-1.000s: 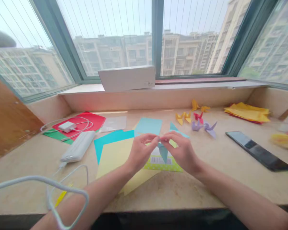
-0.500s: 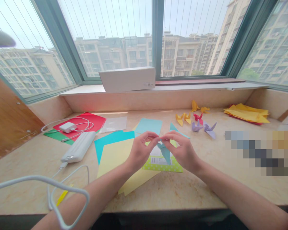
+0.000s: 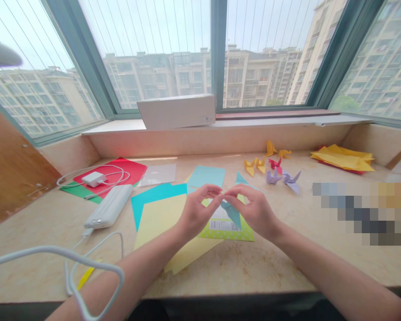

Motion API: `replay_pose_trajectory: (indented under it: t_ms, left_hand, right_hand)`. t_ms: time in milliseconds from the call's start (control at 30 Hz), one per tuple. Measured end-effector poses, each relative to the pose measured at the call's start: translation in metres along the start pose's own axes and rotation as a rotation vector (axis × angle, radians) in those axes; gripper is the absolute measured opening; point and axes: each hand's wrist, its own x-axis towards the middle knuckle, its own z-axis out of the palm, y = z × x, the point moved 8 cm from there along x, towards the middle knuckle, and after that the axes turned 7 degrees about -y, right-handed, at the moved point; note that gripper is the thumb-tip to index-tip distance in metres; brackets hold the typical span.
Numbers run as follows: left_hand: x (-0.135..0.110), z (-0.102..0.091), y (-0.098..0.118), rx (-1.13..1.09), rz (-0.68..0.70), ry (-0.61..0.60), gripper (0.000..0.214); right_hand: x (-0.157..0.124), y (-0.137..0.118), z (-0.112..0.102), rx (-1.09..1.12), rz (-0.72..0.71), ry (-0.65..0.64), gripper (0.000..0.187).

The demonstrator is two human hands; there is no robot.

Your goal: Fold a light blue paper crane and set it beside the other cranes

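Observation:
A light blue origami piece (image 3: 233,215), folded narrow with a pointed end hanging down, is held up over the worktop. My right hand (image 3: 255,208) pinches its upper part between thumb and fingers. Thumb and fingertips of my left hand (image 3: 198,208) are closed at the same top edge, touching the right fingertips; they cover that part of the paper. Beneath the hands lies a lime green dotted packet (image 3: 227,234) with a white label. Behind them are a light blue paper sheet (image 3: 206,177) and a blue folded triangle (image 3: 242,178), partly covered by my right hand.
Several folded paper cranes (image 3: 274,166) stand back right, near a yellow paper stack (image 3: 342,157). Pale yellow sheets (image 3: 160,218) lie under my left forearm. A white power bank (image 3: 109,207) and a looping white cable (image 3: 53,250) are at left. A white box (image 3: 177,111) stands on the sill.
The hanging point of the blue origami piece has swung slightly to the right as my fingers shift at its top. Both hands stay in nearly the same place.

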Motion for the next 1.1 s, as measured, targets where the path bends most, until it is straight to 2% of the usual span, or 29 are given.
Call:
replay_pose_trajectory:
  t_ms: [200, 333, 400, 500, 533, 567, 633, 700, 733, 833, 933, 1033, 1100]
  left_hand:
    - [-0.002, 0.0, 0.005, 0.078, 0.016, -0.007, 0.015]
    - [-0.002, 0.0, 0.006, 0.094, 0.029, -0.001, 0.015]
    - [-0.002, -0.005, 0.008, 0.124, 0.048, 0.062, 0.013]
    - [-0.004, -0.018, 0.013, 0.195, 0.055, 0.218, 0.014]
    - [-0.004, -0.019, 0.013, 0.214, 0.035, 0.222, 0.018]
    - [-0.003, -0.016, 0.011, 0.223, 0.003, 0.181, 0.024]
    - [-0.001, 0.0, 0.003, 0.195, -0.073, -0.003, 0.033]
    - [-0.002, 0.017, -0.004, 0.115, -0.132, -0.174, 0.034]
    - [-0.003, 0.023, -0.007, 0.062, -0.15, -0.215, 0.033]
    - [-0.003, 0.027, -0.015, -0.123, -0.188, -0.207, 0.032]
    - [-0.001, 0.023, -0.022, -0.319, -0.233, -0.155, 0.032]
    - [0.001, 0.022, -0.024, -0.406, -0.241, -0.159, 0.035]
    - [0.003, 0.021, -0.022, -0.423, -0.212, -0.171, 0.036]
  right_hand:
    - [0.002, -0.007, 0.001, -0.035, 0.001, -0.051, 0.015]
    - [0.002, 0.002, 0.004, 0.032, 0.086, -0.084, 0.013]
    - [0.002, 0.013, 0.001, 0.071, 0.155, -0.043, 0.015]
    - [0.001, 0.032, -0.013, 0.128, 0.24, 0.125, 0.021]
    - [0.0, 0.036, -0.017, 0.145, 0.253, 0.185, 0.023]
    - [-0.001, 0.04, -0.021, 0.16, 0.258, 0.24, 0.025]
    - [-0.002, 0.042, -0.025, 0.178, 0.241, 0.313, 0.026]
    - [-0.003, 0.036, -0.023, 0.174, 0.182, 0.312, 0.024]
    - [-0.002, 0.03, -0.02, 0.165, 0.137, 0.284, 0.021]
    - [-0.001, 0.009, -0.009, 0.142, -0.014, 0.154, 0.013]
    - [-0.001, -0.004, -0.001, 0.14, -0.095, 0.031, 0.016]
    - [0.001, -0.001, -0.007, 0.097, -0.072, 0.059, 0.019]
    - [0.004, 0.009, -0.013, 0.065, 0.021, 0.11, 0.024]
